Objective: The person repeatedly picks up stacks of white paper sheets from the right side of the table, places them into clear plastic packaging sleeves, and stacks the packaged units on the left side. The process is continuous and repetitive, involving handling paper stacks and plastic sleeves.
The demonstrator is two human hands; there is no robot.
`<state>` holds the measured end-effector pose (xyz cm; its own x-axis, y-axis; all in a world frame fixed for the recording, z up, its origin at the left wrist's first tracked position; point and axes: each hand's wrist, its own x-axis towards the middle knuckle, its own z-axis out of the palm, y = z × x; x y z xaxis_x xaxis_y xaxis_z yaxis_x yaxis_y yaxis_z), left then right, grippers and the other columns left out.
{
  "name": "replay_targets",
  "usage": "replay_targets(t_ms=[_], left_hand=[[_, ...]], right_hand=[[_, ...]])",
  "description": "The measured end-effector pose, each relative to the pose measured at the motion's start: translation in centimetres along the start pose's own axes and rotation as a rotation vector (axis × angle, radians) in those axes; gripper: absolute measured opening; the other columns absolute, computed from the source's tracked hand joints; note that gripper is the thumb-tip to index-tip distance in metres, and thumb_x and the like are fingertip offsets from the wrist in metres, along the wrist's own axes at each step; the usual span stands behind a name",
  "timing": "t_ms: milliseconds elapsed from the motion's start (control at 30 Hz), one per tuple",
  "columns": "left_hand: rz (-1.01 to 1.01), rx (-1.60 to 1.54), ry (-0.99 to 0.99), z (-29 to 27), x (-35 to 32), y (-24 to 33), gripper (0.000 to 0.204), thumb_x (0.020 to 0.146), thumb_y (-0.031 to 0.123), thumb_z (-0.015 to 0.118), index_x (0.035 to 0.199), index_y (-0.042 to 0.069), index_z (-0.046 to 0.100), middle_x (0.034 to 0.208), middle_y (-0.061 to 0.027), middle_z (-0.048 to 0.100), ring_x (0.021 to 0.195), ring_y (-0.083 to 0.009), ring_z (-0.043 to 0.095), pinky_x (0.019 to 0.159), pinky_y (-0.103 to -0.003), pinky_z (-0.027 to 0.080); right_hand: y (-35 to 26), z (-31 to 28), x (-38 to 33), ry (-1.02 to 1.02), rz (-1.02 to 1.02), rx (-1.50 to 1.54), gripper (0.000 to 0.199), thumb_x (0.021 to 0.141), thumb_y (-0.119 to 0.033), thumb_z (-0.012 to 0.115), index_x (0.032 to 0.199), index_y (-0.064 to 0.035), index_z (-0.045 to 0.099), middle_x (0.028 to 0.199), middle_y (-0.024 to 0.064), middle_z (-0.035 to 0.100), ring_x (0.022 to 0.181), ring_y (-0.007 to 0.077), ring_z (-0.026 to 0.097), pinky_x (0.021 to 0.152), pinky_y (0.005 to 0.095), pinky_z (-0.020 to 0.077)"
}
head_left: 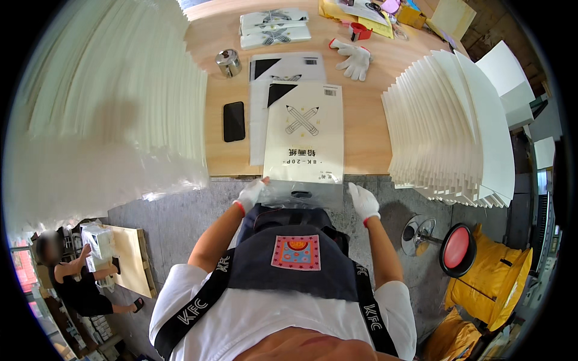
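A clear plastic bag (325, 188) holding drawing paper with a printed cover sheet (304, 135) lies at the table's near edge. Its transparent flap hangs over the edge toward me. At the flap's left corner, my left hand (250, 195), in a white glove with bare fingertips, pinches the plastic. My right hand (363, 202), also gloved, is just right of the bag with its fingers stretched out and nothing in them. Beneath this bag lies another packed bag (257, 114), mostly covered.
Tall stacks of plastic bags (108, 108) and white paper (430, 120) flank the work area. A phone (234, 121), a metal tin (228, 63), a spare glove (354, 59) and red tape dispenser (360, 32) lie on the table (367, 114). Behind right stands a stool (457, 249); a person (81, 271) works at left.
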<state>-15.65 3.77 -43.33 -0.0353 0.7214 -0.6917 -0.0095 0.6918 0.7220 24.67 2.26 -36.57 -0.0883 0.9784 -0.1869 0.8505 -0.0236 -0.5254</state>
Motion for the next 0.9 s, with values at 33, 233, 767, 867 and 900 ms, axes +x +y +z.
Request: replay_targets(t_ms=[33,233,767,867,900], left_hand=[[0.098,0.143,0.066,1.1,-0.6,1.0,0.031,0.095,0.029,0.055,0.105,0.001,0.064,0.085,-0.0046,0.064,0.081,-0.0104,0.057,0.071,-0.027,0.046],[0.475,0.327,0.012,1.5,-5.8,10.8,0.028,0.097,0.029,0.054,0.09,0.003,0.06,0.073,-0.0008,0.06,0.067,-0.0082,0.054,0.061,-0.025,0.044],[1.988,1.298,0.575,4.4,-40.4,44.9,0.02,0.084,0.026,0.059,0.096,0.01,0.064,0.072,-0.0121,0.064,0.07,-0.0321,0.065,0.061,-0.043,0.051],[2.179,1.511,0.688,-1.7,-46.7,49.7,0.036,0.088,0.023,0.056,0.123,0.013,0.059,0.11,-0.0154,0.065,0.105,-0.0269,0.062,0.087,-0.038,0.051],[2.036,1.617,0.886,-2.6,-52.9,49.0,0.036,0.088,0.023,0.056,0.123,0.013,0.059,0.111,-0.0149,0.064,0.106,-0.0263,0.062,0.087,-0.038,0.05]], right_hand=[[0.6,0.8,0.8,0.066,-0.019,0.11,0.031,0.099,-0.032,0.043,0.101,-0.0084,0.063,0.089,0.0163,0.067,0.078,0.0352,0.065,0.067,0.0441,0.0516],[1.7,3.5,-2.4,-0.659,0.188,0.824,0.027,0.093,-0.026,0.061,0.11,-0.0049,0.063,0.081,0.0034,0.064,0.072,0.0127,0.059,0.066,0.0287,0.0494],[-28.9,-13.4,10.4,-0.243,-0.732,1.588,0.044,0.098,-0.031,0.049,0.134,-0.0051,0.045,0.123,0.0086,0.055,0.108,0.0208,0.054,0.089,0.0367,0.0456],[-38.3,-27.0,9.6,-0.393,-1.017,1.607,0.043,0.099,-0.028,0.048,0.135,-0.004,0.046,0.125,0.0137,0.056,0.109,0.0246,0.057,0.09,0.0376,0.0473],[-43.3,-29.4,8.2,-0.6,-1.099,1.648,0.049,0.101,-0.033,0.043,0.14,-0.0044,0.041,0.136,0.0149,0.048,0.12,0.0261,0.049,0.1,0.036,0.0415]])
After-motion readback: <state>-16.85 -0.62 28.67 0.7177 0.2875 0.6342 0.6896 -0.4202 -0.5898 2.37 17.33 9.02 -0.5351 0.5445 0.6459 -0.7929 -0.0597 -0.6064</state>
